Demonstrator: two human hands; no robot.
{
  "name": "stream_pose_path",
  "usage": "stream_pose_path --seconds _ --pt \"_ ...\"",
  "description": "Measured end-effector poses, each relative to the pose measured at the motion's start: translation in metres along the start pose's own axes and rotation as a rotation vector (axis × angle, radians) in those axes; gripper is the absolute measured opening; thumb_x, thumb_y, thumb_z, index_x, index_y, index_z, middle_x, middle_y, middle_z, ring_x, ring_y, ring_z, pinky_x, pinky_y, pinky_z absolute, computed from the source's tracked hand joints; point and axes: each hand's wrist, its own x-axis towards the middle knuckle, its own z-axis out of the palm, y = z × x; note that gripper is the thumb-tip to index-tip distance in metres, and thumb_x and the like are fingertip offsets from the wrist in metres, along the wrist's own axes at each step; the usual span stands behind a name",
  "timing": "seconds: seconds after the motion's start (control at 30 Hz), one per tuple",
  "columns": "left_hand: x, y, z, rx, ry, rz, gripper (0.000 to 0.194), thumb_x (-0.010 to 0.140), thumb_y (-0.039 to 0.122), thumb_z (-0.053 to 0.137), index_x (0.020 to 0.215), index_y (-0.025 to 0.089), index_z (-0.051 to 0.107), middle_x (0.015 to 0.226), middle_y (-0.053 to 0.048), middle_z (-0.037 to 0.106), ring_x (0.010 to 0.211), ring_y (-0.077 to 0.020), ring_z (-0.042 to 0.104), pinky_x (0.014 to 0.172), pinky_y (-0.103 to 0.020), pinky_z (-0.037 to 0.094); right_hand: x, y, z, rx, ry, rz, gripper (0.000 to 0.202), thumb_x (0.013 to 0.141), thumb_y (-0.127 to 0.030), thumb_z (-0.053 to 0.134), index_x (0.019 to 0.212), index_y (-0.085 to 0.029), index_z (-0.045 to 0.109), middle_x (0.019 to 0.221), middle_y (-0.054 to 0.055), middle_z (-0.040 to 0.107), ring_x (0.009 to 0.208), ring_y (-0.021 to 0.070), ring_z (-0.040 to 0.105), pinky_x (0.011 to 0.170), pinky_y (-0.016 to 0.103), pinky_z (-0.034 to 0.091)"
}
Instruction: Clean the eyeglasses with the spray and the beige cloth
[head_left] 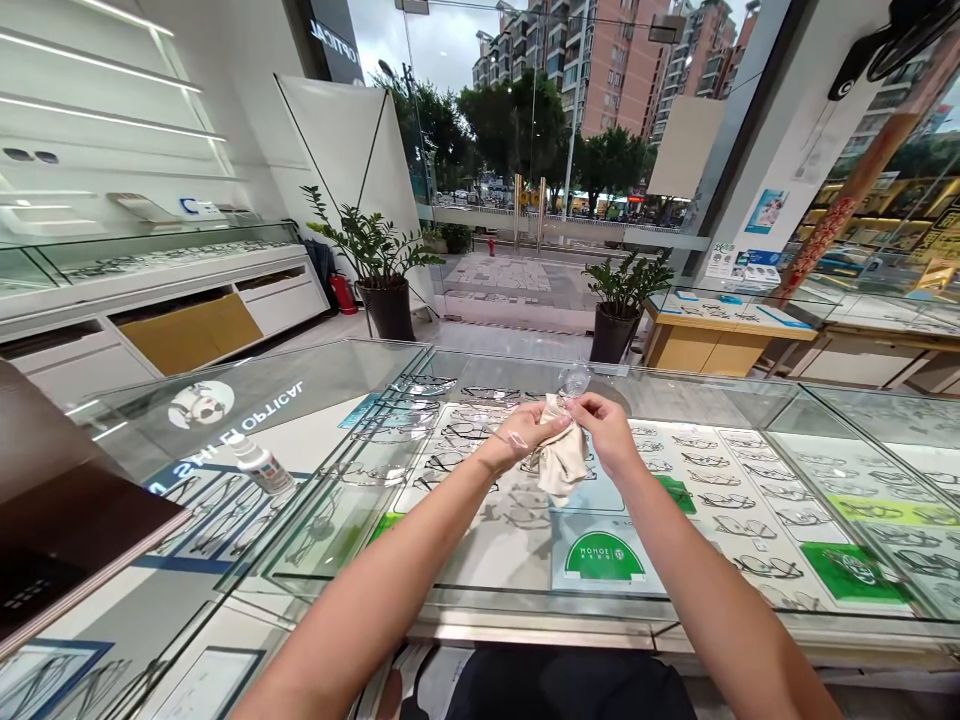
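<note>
A cream cloth (pixel 562 465) hangs bunched between my two hands, above the glass display counter. My left hand (pixel 531 430) is closed on the cloth, with its thumb pointing to the right. On the other side, my right hand (pixel 606 428) pinches at the cloth's upper edge. A clear, roundish thing (pixel 574 379), perhaps a lens or part of some eyeglasses, shows just above the fingertips; which fingers touch it is hard to tell. Rows of eyeglasses (pixel 739 500) lie under the glass below. A white spray bottle (pixel 262 466) is on the counter at the left.
A dark brown panel (pixel 67 500) juts in at the left edge. The counter's glass edge (pixel 525 600) runs close in front of me. Potted plants (pixel 390 305) and a glass door are beyond the counter.
</note>
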Motion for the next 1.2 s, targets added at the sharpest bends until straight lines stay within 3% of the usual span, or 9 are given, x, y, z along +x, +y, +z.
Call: stream_pose_path --seconds 0.1,0.2,0.4,0.47,0.63,0.83,0.9,1.03,1.2 --pt "0.005 -0.008 0.002 0.071 0.104 0.074 0.059 0.071 0.067 0.086 0.082 0.012 0.068 0.07 0.0 0.063 0.06 -0.0097 0.051 0.059 -0.023 0.039 -0.001 0.003 0.001 0.003 -0.015 -0.009 0.036 0.07 -0.055 0.09 0.073 -0.022 0.076 0.076 0.002 0.069 0.076 0.0174 0.056 0.076 0.033 0.045" --pt "0.007 -0.009 0.002 0.124 0.095 0.082 0.063 0.076 0.073 0.079 0.072 0.013 0.062 0.061 0.002 0.055 0.055 -0.0083 0.044 0.054 -0.023 0.032 0.001 0.005 0.0 0.022 -0.007 0.001 0.037 0.07 -0.055 0.089 0.074 -0.021 0.075 0.075 0.001 0.068 0.074 0.016 0.055 0.074 0.031 0.044" --pt "0.0 0.001 -0.001 0.019 -0.095 0.021 0.058 0.07 0.053 0.093 0.104 0.012 0.071 0.091 -0.006 0.072 0.077 -0.0144 0.064 0.072 -0.024 0.048 0.005 0.006 -0.003 0.075 0.041 0.096 0.044 0.062 -0.058 0.093 0.074 -0.02 0.076 0.074 0.002 0.069 0.071 0.0163 0.055 0.067 0.03 0.043" --pt "0.0 0.0 0.001 -0.009 -0.046 0.014 0.06 0.065 0.052 0.096 0.104 0.012 0.072 0.091 -0.006 0.073 0.078 -0.0157 0.065 0.074 -0.026 0.049 0.004 0.007 -0.001 0.076 0.025 0.093 0.044 0.063 -0.059 0.092 0.075 -0.02 0.076 0.074 0.002 0.069 0.071 0.0163 0.054 0.067 0.03 0.043" --pt "0.005 -0.006 0.007 0.001 0.115 0.053 0.061 0.069 0.067 0.088 0.087 0.01 0.072 0.07 -0.002 0.067 0.061 -0.0117 0.055 0.061 -0.024 0.041 0.001 0.008 0.005 0.042 -0.006 0.063 0.043 0.068 -0.06 0.088 0.075 -0.021 0.073 0.068 -0.001 0.06 0.066 0.0137 0.047 0.064 0.03 0.04" --pt "0.006 -0.001 -0.002 -0.056 0.017 -0.04 0.058 0.071 0.064 0.089 0.089 0.012 0.071 0.076 -0.003 0.069 0.067 -0.0126 0.06 0.066 -0.024 0.046 0.01 0.008 -0.008 0.036 0.074 0.053 0.045 0.067 -0.061 0.087 0.079 -0.02 0.074 0.067 -0.003 0.053 0.063 0.0119 0.04 0.062 0.029 0.033" --pt "0.007 0.002 -0.01 -0.08 0.041 -0.028 0.057 0.069 0.061 0.091 0.09 0.012 0.071 0.076 -0.002 0.069 0.068 -0.0122 0.06 0.068 -0.023 0.046 0.013 0.006 -0.015 0.026 0.074 0.059 0.044 0.068 -0.061 0.086 0.082 -0.02 0.075 0.066 -0.003 0.051 0.062 0.0121 0.039 0.061 0.029 0.03" --pt "0.009 0.009 -0.026 -0.097 0.108 0.021 0.058 0.07 0.061 0.091 0.09 0.011 0.071 0.076 -0.003 0.069 0.066 -0.0112 0.058 0.065 -0.022 0.045 0.014 -0.001 -0.022 0.0 -0.011 0.083 0.045 0.069 -0.063 0.085 0.082 -0.021 0.074 0.063 -0.003 0.051 0.062 0.0127 0.039 0.06 0.03 0.026" --pt "0.009 0.014 -0.032 -0.12 0.064 0.016 0.058 0.072 0.065 0.088 0.09 0.012 0.072 0.076 -0.005 0.07 0.07 -0.0154 0.064 0.068 -0.025 0.049 0.006 -0.011 -0.018 -0.078 -0.175 0.154 0.051 0.065 -0.067 0.088 0.077 -0.02 0.072 0.068 -0.001 0.059 0.061 0.0111 0.04 0.061 0.03 0.028"
